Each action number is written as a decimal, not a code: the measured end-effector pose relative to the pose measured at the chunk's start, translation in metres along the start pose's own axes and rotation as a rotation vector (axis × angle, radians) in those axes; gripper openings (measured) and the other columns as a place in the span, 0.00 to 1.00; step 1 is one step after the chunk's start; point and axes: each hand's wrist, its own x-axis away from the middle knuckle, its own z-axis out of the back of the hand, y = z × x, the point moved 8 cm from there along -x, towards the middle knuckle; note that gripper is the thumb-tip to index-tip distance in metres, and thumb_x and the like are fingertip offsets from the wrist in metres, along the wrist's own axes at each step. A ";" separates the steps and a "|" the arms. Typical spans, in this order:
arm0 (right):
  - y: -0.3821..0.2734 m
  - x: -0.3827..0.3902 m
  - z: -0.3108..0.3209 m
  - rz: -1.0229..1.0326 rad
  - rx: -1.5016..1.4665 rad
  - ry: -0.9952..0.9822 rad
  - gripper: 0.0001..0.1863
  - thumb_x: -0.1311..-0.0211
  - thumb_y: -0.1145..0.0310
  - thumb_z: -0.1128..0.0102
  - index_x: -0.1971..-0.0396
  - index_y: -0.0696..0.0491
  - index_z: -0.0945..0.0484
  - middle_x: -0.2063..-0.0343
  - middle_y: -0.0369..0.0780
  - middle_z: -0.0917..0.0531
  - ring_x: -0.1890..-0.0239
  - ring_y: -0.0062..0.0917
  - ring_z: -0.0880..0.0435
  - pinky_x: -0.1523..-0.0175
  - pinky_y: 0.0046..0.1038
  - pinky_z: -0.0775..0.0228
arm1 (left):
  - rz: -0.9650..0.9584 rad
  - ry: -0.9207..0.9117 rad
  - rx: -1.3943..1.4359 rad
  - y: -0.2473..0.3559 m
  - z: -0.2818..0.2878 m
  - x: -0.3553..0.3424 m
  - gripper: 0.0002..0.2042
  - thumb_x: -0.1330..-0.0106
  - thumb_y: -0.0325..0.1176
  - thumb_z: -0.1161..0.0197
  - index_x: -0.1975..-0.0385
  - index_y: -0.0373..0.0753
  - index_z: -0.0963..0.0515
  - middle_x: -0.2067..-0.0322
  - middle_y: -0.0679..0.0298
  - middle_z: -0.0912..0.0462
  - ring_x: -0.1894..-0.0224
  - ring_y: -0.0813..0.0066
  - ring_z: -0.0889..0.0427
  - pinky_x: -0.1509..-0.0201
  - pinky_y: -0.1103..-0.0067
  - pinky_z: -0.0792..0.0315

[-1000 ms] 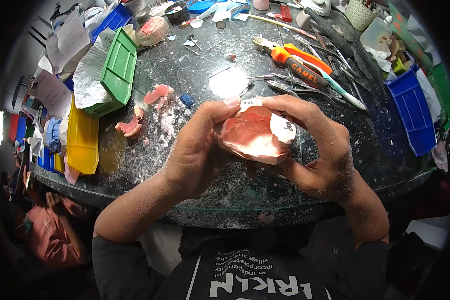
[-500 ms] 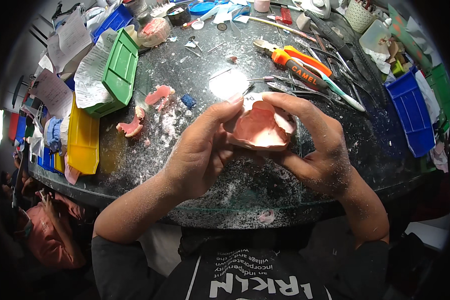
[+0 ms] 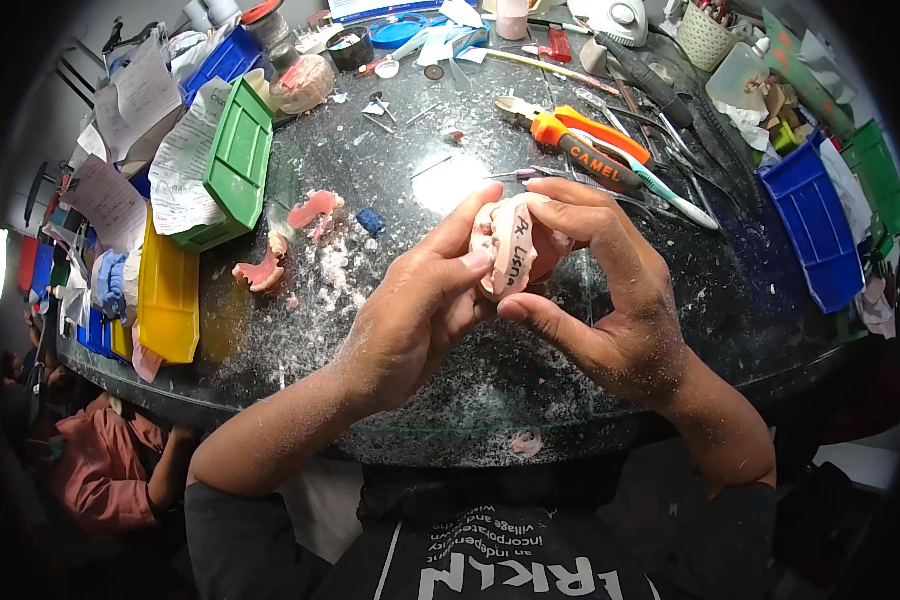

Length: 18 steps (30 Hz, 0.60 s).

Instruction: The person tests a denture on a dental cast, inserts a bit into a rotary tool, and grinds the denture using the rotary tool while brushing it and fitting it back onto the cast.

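Note:
A pale pink plaster dental cast [image 3: 510, 250], marked with handwriting along its upright side, is held above the bench. My left hand [image 3: 420, 310] grips it from the left, thumb against its near side. My right hand [image 3: 620, 300] holds it from the right, fingers over the top and thumb at the lower edge. Much of the cast's far part is hidden. To the left lie two pink denture pieces [image 3: 260, 270] and a small blue lump [image 3: 368, 224]. Behind my hands are orange-handled cutters [image 3: 598, 160], a toothbrush [image 3: 685, 205] and several metal tools.
The dark, dusty bench [image 3: 370, 400] has green [image 3: 240, 160], yellow [image 3: 170, 310] and blue [image 3: 812, 225] bins with papers along both sides. Jars, strips and a hose crowd the back. At lower left, a co-worker in salmon clothing [image 3: 100, 470] is partly visible.
The cast has been turned from showing its hollow pink face upward to showing its lettered side. My left thumb has moved down onto that side, and my fingers have shifted around it.

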 end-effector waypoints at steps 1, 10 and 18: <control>0.000 0.000 0.000 -0.011 -0.037 -0.008 0.33 0.49 0.65 0.26 0.44 0.57 0.31 0.43 0.53 0.27 0.41 0.37 0.24 0.41 0.34 0.31 | -0.001 -0.002 -0.002 0.001 -0.002 0.001 0.30 0.26 0.35 0.54 0.29 0.32 0.55 0.39 0.52 0.36 0.37 0.70 0.32 0.34 0.74 0.37; 0.001 0.002 0.001 0.031 -0.246 -0.045 0.37 0.46 0.74 0.32 0.37 0.59 0.41 0.35 0.56 0.39 0.32 0.40 0.37 0.29 0.39 0.45 | -0.155 -0.083 -0.493 0.019 -0.016 0.005 0.32 0.26 0.28 0.54 0.28 0.33 0.62 0.32 0.50 0.43 0.32 0.66 0.38 0.30 0.69 0.41; 0.002 -0.001 0.003 0.048 -0.345 0.006 0.40 0.45 0.68 0.32 0.34 0.58 0.41 0.36 0.56 0.36 0.33 0.44 0.34 0.31 0.39 0.40 | -0.253 -0.060 -0.529 0.028 -0.017 0.007 0.35 0.29 0.37 0.42 0.30 0.29 0.52 0.35 0.51 0.37 0.35 0.66 0.33 0.33 0.71 0.36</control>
